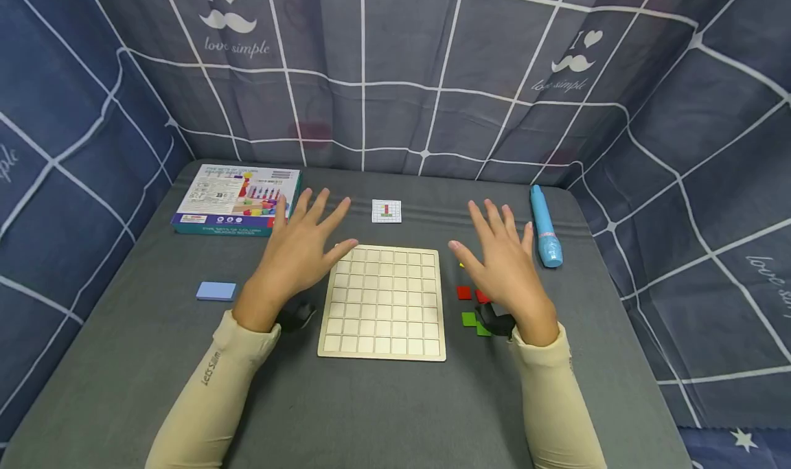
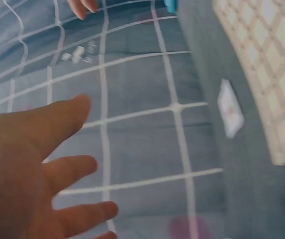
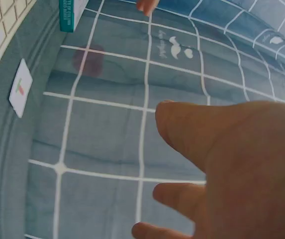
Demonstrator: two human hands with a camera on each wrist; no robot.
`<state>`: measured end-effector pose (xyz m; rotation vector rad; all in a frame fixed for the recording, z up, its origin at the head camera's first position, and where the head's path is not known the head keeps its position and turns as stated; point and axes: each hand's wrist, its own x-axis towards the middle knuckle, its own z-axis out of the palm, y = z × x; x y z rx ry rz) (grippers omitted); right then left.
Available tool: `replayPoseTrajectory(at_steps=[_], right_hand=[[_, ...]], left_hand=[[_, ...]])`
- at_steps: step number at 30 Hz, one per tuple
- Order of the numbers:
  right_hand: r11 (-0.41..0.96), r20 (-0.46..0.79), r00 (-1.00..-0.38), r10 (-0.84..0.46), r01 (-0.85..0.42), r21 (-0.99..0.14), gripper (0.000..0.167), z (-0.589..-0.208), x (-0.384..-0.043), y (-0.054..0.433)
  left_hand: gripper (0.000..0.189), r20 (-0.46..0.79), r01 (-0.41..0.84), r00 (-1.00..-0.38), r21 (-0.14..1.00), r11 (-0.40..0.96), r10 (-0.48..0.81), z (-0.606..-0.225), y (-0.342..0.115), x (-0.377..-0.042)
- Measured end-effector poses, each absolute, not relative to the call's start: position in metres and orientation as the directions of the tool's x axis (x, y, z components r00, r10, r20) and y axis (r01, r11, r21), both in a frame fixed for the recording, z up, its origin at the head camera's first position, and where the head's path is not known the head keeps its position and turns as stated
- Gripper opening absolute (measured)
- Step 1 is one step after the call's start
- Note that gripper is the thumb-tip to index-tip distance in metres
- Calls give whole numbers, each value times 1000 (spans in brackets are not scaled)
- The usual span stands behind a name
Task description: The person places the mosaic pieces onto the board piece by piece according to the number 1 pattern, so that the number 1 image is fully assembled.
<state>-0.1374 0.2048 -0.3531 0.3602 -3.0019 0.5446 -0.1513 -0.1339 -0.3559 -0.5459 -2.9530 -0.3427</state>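
The left hand is spread, nothing grasped. Between both hands, the board is laid flat; probably light and stiff, it is best gripped by opposite edges. The right hand is likewise spread, nothing held.

Gridded curtains — grey table

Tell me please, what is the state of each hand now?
Left hand: open, fingers spread, holding nothing.
Right hand: open, fingers spread, holding nothing.
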Motion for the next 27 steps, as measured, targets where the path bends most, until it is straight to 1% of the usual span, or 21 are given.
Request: replayPoseTrajectory(at_steps=[2, 4, 6, 8, 11, 13, 18, 23, 27], right_hand=[[891, 141, -964, -225, -263, -371, 77, -360, -138, 208], [866, 188, -953, -238, -295, -405, 72, -368, -141, 213], [841, 247, -938, -244, -331, -427, 62, -376, -144, 219], [823, 293, -924, -245, -358, -441, 49, -386, -149, 227], [818, 311, -919, -240, -365, -446, 33, -402, -158, 237], [818, 287, -926, -247, -358, -451, 27, -413, -164, 244], [808, 172, -948, -268, -319, -495, 28, -439, -178, 261], [781, 81, -963, -258, -257, -569, 29, -459, -189, 276], [773, 10, -970, -244, -201, -602, 30, -471, -196, 282]], left_hand=[[70, 180, 371, -924, 211, 904, 337, -367, -138, -153], [66, 208, 377, -919, 221, 900, 334, -380, -144, -154], [62, 219, 378, -918, 241, 894, 330, -395, -150, -155], [59, 225, 379, -918, 261, 888, 325, -411, -157, -156], [56, 223, 373, -923, 305, 876, 315, -433, -165, -156], [54, 213, 366, -927, 336, 868, 308, -445, -169, -157], [53, 165, 336, -942, 405, 851, 293, -464, -174, -157], [52, 142, 312, -950, 451, 836, 278, -473, -177, -157], [49, 118, 315, -947, 531, 787, 299, -477, -177, -157]])
